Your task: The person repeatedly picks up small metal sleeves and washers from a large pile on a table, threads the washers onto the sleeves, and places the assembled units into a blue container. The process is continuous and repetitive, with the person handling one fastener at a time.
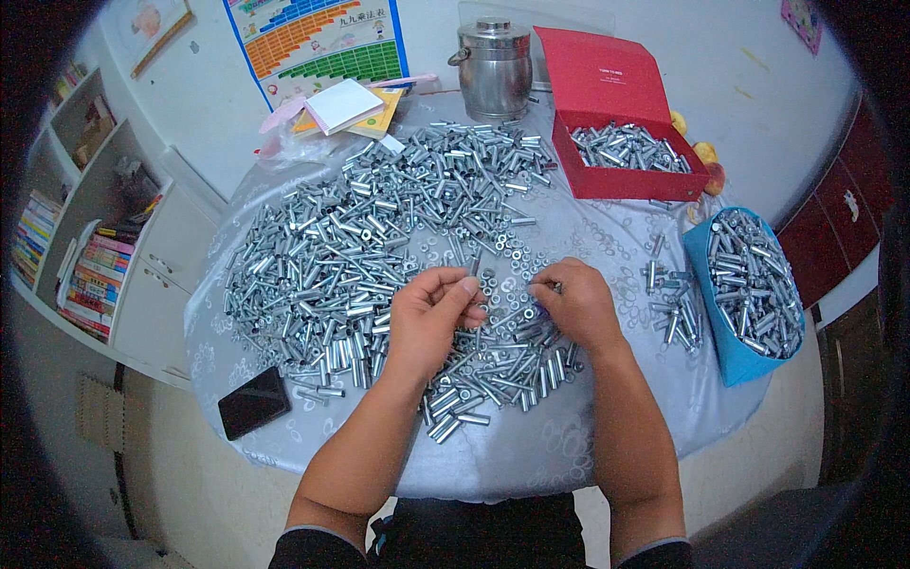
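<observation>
My left hand (428,318) is closed over the middle of the table, with a slim metal bolt (475,264) standing up from between thumb and forefinger. To its right, my right hand (578,302) is pinched, thumb against fingertips. Whatever is in that pinch is too small to make out. Loose nuts and washers (513,254) lie between and beyond the hands. A large heap of silvery metal sleeves and bolts (313,251) spreads to the left and far side. More sleeves and bolts (493,375) lie below the hands, near the front of the table.
An open red box (630,185) of metal parts stands at the far right; a blue fabric bin (728,332) of assembled bolts is nearer. A dark phone (254,403) lies front left. A steel pot (495,71) and booklets (346,106) stand at the back. Few bolts (678,318) lie beside the bin.
</observation>
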The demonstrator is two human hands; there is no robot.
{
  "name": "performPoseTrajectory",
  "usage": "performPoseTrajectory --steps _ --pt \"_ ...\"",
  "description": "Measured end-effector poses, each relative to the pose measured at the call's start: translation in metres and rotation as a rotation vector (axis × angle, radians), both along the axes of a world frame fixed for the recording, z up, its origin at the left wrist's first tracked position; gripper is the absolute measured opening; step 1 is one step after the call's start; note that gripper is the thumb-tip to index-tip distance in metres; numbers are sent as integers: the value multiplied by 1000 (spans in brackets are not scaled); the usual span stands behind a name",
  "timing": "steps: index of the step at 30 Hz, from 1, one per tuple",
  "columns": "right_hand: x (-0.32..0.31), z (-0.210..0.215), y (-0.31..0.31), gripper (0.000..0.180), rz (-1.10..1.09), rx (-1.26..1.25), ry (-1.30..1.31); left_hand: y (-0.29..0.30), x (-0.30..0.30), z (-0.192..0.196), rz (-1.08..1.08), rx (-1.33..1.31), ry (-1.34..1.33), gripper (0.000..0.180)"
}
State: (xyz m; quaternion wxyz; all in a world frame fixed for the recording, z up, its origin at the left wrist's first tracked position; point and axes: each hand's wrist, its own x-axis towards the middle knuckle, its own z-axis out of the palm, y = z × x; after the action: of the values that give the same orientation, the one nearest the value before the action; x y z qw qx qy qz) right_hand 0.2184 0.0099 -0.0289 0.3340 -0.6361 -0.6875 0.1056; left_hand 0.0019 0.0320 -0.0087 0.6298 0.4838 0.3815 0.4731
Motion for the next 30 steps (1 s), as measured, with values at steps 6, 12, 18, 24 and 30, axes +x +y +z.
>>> performPoseTrajectory --steps 6,12,18,24,30 --pt "-19 -3 11 17 26 136 -32 1 0 2 38 15 -13 17" --pt "-34 -3 18 23 -134 29 -124 1 0 3 47 20 25 17" --pt "-37 -6 19 20 -139 -30 -83 1 1 0 37 41 16 16" --pt "-23 -10 17 15 -31 -156 567 2 0 -2 37 5 -6 20" --pt "-25 14 0 16 78 -240 961 0 -1 -4 30 44 12 21"
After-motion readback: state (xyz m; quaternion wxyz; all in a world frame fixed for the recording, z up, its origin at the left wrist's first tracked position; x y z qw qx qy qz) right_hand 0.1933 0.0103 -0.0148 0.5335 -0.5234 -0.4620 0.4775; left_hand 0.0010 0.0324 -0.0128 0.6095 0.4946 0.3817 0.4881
